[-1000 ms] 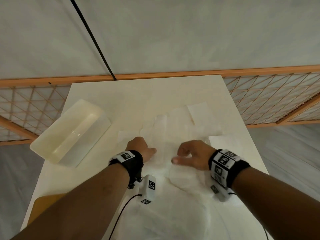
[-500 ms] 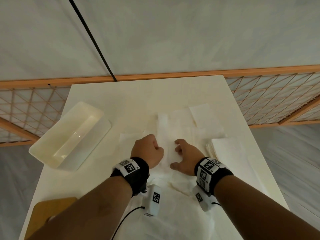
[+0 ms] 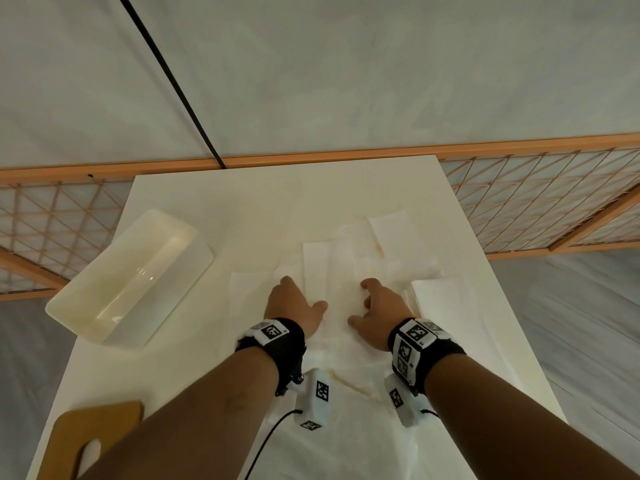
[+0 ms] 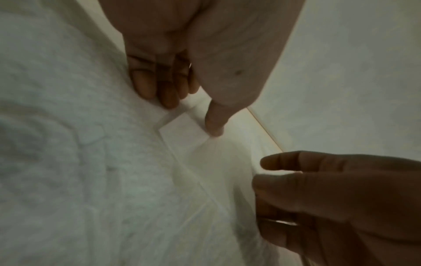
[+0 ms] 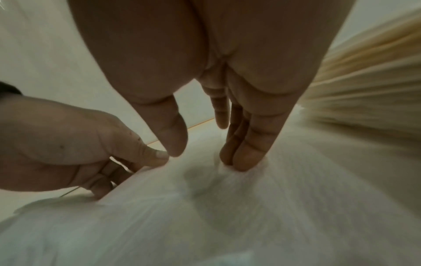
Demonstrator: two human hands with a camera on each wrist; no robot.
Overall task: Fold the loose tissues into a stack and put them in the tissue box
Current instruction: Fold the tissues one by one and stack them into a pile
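On both wrist bands [image 3: 272, 331] only square black-white marker codes are seen, no readable text. Loose tissues [image 3: 330, 268] at table [image 3: 214, 202] centre are pressed by left hand [image 3: 291, 306] and right hand [image 3: 379, 311], fingers extended, nothing pinched. Tissue box [image 3: 130, 282] sits left.

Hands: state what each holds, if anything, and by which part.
Nothing is lifted. The left hand and right hand press fingertips on the spread tissue; whether either pinches it cannot be told.

Head view high, facing down-forward over table [image 3: 242, 209]; wrist views close, low; all share tissues [image 3: 332, 271].
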